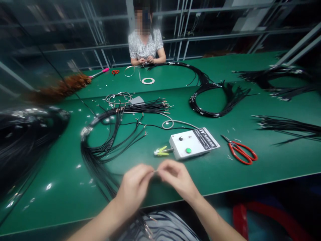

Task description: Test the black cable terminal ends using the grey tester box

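Observation:
Above the bench's near edge, my left hand (135,182) and my right hand (177,175) meet, each closed in a pinch. A thin, light-coloured wire end (155,171) spans the small gap between the fingertips; the rest of it is hidden by the fingers. Beside my left hand, a bundle of black cables (87,150) curves over the bench, its bare ends fanned out farther back. More cable ends (147,227) hang at my lap. Just beyond my hands stands a white control box (184,142) with a green button and a yellow clip (162,151) at its left side.
Red-handled scissors (242,152) lie to the right among wire scraps. Black cable coils (217,114) occupy the middle and right of the green bench (150,130), with a large pile (25,140) at left. Across it, a person (146,43) works near a tape roll (147,81).

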### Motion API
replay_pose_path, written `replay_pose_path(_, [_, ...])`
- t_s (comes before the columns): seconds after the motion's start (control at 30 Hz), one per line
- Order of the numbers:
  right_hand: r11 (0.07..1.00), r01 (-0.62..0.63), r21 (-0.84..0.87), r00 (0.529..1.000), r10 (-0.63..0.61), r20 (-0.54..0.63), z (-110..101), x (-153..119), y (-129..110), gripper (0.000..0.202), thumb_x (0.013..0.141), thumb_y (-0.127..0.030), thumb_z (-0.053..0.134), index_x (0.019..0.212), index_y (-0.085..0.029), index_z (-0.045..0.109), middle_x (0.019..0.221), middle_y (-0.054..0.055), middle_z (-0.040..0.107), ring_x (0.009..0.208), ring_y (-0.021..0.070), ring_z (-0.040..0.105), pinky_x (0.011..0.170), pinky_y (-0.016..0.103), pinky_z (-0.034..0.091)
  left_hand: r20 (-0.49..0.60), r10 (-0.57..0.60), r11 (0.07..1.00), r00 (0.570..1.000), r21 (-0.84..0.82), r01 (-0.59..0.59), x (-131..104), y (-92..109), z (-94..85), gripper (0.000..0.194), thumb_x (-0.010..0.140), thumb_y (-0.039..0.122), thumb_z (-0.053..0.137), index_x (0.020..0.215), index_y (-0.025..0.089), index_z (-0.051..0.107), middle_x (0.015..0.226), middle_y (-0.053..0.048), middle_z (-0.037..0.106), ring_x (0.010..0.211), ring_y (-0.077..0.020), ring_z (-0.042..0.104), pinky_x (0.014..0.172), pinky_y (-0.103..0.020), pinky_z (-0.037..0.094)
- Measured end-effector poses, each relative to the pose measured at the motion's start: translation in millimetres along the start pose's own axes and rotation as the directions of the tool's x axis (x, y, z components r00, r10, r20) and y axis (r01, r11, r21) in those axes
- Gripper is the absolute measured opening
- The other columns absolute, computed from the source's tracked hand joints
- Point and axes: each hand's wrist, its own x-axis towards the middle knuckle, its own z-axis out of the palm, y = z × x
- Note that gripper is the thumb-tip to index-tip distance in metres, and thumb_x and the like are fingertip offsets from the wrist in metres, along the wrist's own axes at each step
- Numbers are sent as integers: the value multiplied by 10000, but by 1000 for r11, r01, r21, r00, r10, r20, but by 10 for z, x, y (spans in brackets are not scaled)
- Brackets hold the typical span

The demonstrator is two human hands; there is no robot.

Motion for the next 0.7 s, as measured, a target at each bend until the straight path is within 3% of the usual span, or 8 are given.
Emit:
replay_pose_path(0.13, [998,-38,-59,986,47,158,-106,42,-48,178,755,-314,722,687,-153,689,631,-6,638,583,106,534,569,228,419,9,145,986,989,83,-145,-21,-36,-29,176,973,131,474,1000,174,642,902,-74,623,835,-173,565,756,-288,455])
replay_pose_path(0.3, [975,-201,97,934,161,321,-162,109,-27,201,697,-335,774,679,-139,731,657,22,694,582,114,590,589,238,470,89,146,989,985,4,-147,-31,-34,-89,199,981,131,464,1015,176,655,907,-67,625,847,-160,560,774,-275,445])
replay_pose_path(0.43, [948,-249,200,937,184,297,-74,128,72,170,698,-300,760,668,-136,728,639,18,697,514,85,565,534,209,415,125,-46,984,991,-167,66,-19,-12,-88,194,987,208,488,934,177,673,833,-31,649,778,-134,578,748,-248,439])
replay_pose_path(0.57, [931,-224,287,967,176,182,36,90,174,182,756,-319,734,713,-143,716,652,2,682,512,68,544,526,197,374,150,-301,873,942,-355,336,0,-15,-42,204,972,316,515,914,158,630,678,11,569,648,-115,521,626,-226,404])
replay_pose_path(0.7, [971,-107,211,992,92,82,23,48,206,227,826,-375,701,828,-150,729,698,10,692,547,73,556,551,203,363,162,-398,768,903,-480,424,4,-37,-23,215,953,333,530,1080,160,553,617,48,514,592,-104,475,567,-210,351])
